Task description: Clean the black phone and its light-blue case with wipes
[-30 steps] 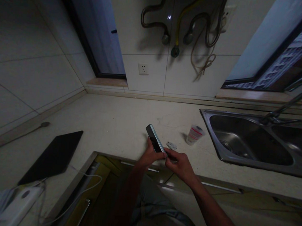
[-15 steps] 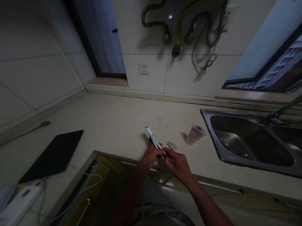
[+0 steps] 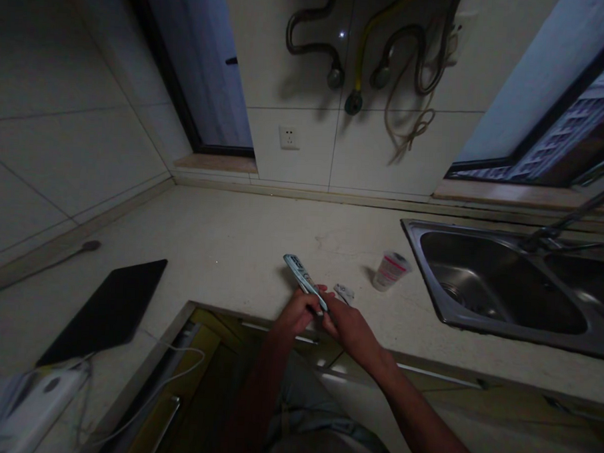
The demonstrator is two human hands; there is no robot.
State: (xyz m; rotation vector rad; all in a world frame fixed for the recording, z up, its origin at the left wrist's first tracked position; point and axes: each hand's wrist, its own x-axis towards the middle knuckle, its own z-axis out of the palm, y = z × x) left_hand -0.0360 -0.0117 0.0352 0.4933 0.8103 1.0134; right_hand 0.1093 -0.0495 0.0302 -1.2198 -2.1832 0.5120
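Note:
My left hand and my right hand are both closed on the lower end of a slim light-blue phone. The phone tilts up and to the left over the front edge of the pale countertop, with its back side turned toward me. A small silvery object lies on the counter just beyond my right hand. A little white cup with a red label stands a short way to the right of it.
A steel sink with a tap is set into the counter at right. A black flat pad lies at left, and a white device with a cable sits near the lower left corner. Hoses and a socket hang on the tiled wall.
The phone has been turned over in my hands: its dark screen faced me a second ago, then it went edge-on, and its back shows. Both hands stayed in place.

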